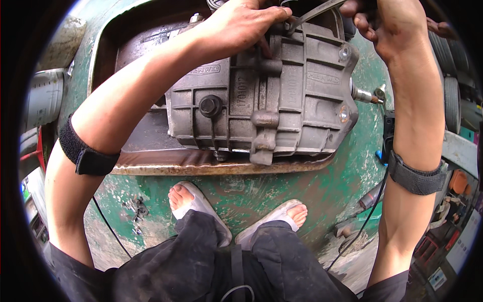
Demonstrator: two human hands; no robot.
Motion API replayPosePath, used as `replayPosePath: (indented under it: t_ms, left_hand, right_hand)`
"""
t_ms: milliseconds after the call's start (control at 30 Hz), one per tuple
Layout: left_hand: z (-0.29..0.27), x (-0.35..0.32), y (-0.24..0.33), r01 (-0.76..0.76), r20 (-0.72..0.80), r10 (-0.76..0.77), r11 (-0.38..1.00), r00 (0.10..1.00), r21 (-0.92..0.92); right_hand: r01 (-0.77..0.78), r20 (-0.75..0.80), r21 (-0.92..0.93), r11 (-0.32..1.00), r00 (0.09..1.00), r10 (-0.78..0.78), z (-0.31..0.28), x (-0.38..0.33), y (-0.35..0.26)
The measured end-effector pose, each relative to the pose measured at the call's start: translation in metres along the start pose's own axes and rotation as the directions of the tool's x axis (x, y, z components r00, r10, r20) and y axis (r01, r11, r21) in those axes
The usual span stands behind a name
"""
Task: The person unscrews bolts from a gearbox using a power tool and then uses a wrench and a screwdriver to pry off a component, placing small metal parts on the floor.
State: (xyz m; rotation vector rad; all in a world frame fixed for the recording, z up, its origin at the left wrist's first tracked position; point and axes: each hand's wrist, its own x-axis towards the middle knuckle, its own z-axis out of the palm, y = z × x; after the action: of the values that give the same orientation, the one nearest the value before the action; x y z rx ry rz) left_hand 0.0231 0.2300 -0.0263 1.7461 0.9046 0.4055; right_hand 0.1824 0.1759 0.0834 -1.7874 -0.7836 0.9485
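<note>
A large grey cast-metal gearbox (251,105) lies in a brown-rimmed metal tray (216,168). My left hand (241,25) is at the far side of the housing, thumb stretched to the right and one finger reaching down against the casting; its other fingers are partly hidden. Close to that thumb is one end of a long grey metal wrench (317,12), which slants up to the right. The fingers of my right hand (385,30) curl at the wrench's other end, near the upper edge of the view. What the wrench's head sits on is hidden.
A splined shaft (370,95) sticks out from the gearbox's right side. Grey cylinders (43,98) stand at the left. Dark round parts (451,103) and tools (427,251) lie along the right. My sandalled feet (201,211) are on the green floor (151,191) before the tray.
</note>
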Motion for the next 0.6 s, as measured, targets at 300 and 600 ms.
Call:
replayPosePath:
  t_ms: [300,600]
  left_hand:
    - [-0.007,0.017,-0.044,-0.508,0.135,0.525,0.675,0.840,0.536]
    - [0.008,0.017,-0.035,-0.181,-0.086,0.206,0.955,0.975,0.235]
  right_hand:
    - [-0.035,-0.014,-0.253,0.967,0.999,0.033,0.028,0.027,-0.011]
    - [0.363,0.076,0.201,0.910,0.920,-0.384,0.023,0.067,0.025]
